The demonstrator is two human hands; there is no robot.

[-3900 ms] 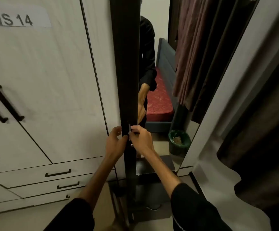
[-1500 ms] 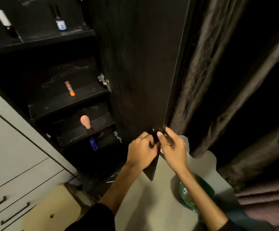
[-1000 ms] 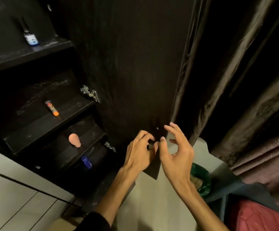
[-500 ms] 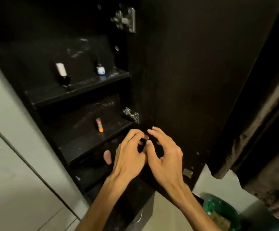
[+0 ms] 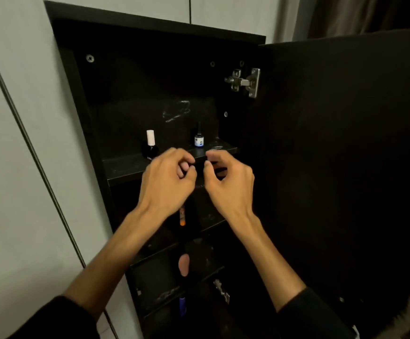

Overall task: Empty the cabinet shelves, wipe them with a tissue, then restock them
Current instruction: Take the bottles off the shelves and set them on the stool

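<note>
A narrow black cabinet (image 5: 81,99) stands open, its door (image 5: 341,155) swung out to the right. On the top shelf (image 5: 125,167) stand a dark bottle with a white cap (image 5: 150,143) and a small blue-labelled bottle (image 5: 198,138). An orange-tipped tube (image 5: 182,217) lies on the second shelf, a pink rounded item (image 5: 184,264) on the third, a blue item (image 5: 182,305) lower down. My left hand (image 5: 168,182) and my right hand (image 5: 228,184) hover side by side before the top shelf's front edge, fingers loosely curled, holding nothing.
White wardrobe panels (image 5: 28,167) flank the cabinet on the left. A metal hinge (image 5: 246,81) joins the door at the top; a second hinge (image 5: 221,291) sits low. Dark curtains (image 5: 360,15) hang behind the door at upper right.
The door has swung fully open and both hands have left its edge. They have risen from the second shelf's level to the top shelf, still empty.
</note>
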